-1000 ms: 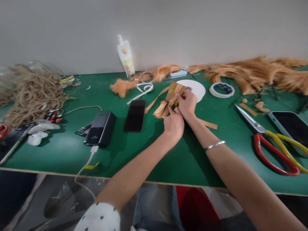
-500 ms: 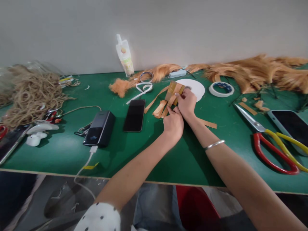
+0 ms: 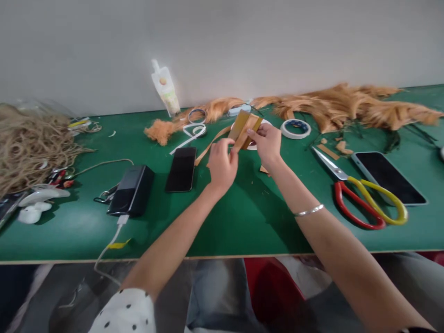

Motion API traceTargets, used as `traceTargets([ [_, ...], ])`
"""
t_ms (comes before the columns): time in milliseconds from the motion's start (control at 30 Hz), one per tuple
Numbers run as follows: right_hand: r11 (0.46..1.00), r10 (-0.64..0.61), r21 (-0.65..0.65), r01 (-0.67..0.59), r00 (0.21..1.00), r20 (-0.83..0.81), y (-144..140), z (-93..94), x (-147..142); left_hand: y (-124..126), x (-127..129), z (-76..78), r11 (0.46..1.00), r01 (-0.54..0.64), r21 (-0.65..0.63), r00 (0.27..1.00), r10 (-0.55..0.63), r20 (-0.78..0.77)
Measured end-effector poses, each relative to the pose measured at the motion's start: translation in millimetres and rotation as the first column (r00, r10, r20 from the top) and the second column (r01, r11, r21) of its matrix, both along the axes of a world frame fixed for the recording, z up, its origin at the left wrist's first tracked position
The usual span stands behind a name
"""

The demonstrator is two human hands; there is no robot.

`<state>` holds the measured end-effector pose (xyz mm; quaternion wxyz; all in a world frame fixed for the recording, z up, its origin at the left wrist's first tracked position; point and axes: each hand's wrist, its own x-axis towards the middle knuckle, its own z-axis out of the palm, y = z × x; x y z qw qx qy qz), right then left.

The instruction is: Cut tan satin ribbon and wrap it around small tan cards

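Both hands hold a flat golden-brown card [image 3: 239, 122] above the table, with a lighter tan strip [image 3: 250, 124] lying across it. At the card's right edge, my right hand [image 3: 268, 144] is closed, thumb on the strip's side and fingers behind. My left hand [image 3: 223, 163] is closed at the lower left end, thumb and forefinger around the card and strip; its other fingers hide what lies under them. A long tan ribbon [image 3: 212, 144] curves down to the left from behind the card. A white disc [image 3: 266, 122] shows partly behind the card.
Scissors [image 3: 360, 199] and a phone [image 3: 388, 178] lie at right, a tape roll [image 3: 296, 129] behind them. Tan fibre bundles [image 3: 326, 106] line the wall. Another phone [image 3: 181, 169], a power bank [image 3: 131, 190], a pouch [image 3: 165, 90] and tangled twine [image 3: 31, 143] are leftward.
The card has been lifted and tilted. My left hand has moved from pressing at the strip's lower part to gripping the lower left end. The view has shifted to the right.
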<state>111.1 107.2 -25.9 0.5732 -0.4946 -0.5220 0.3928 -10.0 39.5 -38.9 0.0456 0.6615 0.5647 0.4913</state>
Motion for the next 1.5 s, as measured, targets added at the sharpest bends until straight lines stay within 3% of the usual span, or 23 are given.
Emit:
traceTargets([
  [67,0.998,0.053,0.024,-0.052,0.997,-0.050,-15.1,12.6,12.1,3.0,-1.0,0.5,1.000,0.010,-0.025,0.960,-0.003,0.278],
  [133,0.995,0.094,0.037,-0.091,0.993,-0.077,-32.0,22.6,24.6,3.0,3.1,1.9,0.973,0.170,-0.156,0.849,-0.064,0.525],
  [167,0.994,0.109,0.032,-0.106,0.990,-0.093,-40.2,26.0,30.6,1.4,6.9,2.8,0.933,0.291,-0.210,0.781,-0.105,0.616],
  [267,0.991,0.136,-0.004,-0.137,0.981,-0.136,-61.4,30.0,45.8,-9.0,21.7,4.5,0.743,0.599,-0.297,0.622,-0.199,0.757],
  [300,0.990,0.135,-0.019,-0.139,0.980,-0.145,-67.0,29.6,49.8,-13.9,26.9,4.7,0.694,0.645,-0.320,0.603,-0.206,0.770],
  [367,0.990,0.122,-0.052,-0.131,0.981,-0.154,-75.8,27.0,56.4,-24.1,36.2,4.8,0.658,0.673,-0.338,0.600,-0.218,0.770],
  [500,0.992,0.066,-0.093,-0.083,0.982,-0.179,-85.9,18.6,65.3,-38.6,49.4,4.4,0.706,0.583,-0.403,0.678,-0.149,0.720],
  [600,0.991,0.013,-0.123,-0.042,0.973,-0.232,-90.7,13.5,68.3,-42.2,54.1,2.8,0.710,0.558,-0.428,0.695,-0.118,0.709],
  [833,0.972,0.010,-0.220,-0.078,0.955,-0.296,-98.0,7.3,68.9,-43.8,51.3,-7.5,0.760,0.498,-0.418,0.769,-0.164,0.618],
  [933,0.993,0.014,-0.115,-0.023,0.997,-0.080,-98.5,3.2,74.9,-44.4,48.4,-9.8,0.758,0.493,-0.427,0.774,-0.159,0.613],
  [1000,0.996,-0.046,0.082,0.028,0.973,0.227,-99.9,1.0,80.4,-43.9,46.6,-10.0,0.755,0.494,-0.431,0.767,-0.144,0.625],
  [1033,0.980,-0.107,0.196,0.028,0.908,0.406,-101.1,0.3,83.0,-43.5,45.8,-9.6,0.754,0.497,-0.430,0.759,-0.137,0.636],
  [1100,0.922,-0.257,0.384,-0.040,0.680,0.687,-103.9,-0.6,86.7,-43.4,44.8,-8.0,0.750,0.516,-0.415,0.731,-0.132,0.670],
  [1167,0.867,-0.372,0.480,-0.134,0.466,0.802,-106.1,-1.5,88.4,-44.9,44.8,-5.2,0.734,0.562,-0.383,0.680,-0.146,0.718],
  [1233,0.837,-0.423,0.513,-0.189,0.370,0.827,-106.9,-2.6,88.9,-48.1,45.7,-1.5,0.705,0.621,-0.341,0.619,-0.174,0.766],
  [1333,0.852,-0.389,0.478,-0.212,0.355,0.850,-106.5,-3.9,88.9,-54.7,47.8,3.7,0.667,0.681,-0.302,0.563,-0.214,0.798],
  [1500,0.936,-0.177,0.292,-0.195,0.456,0.872,-107.5,-2.6,86.9,-61.7,50.4,7.6,0.636,0.699,-0.326,0.572,-0.225,0.789],
])
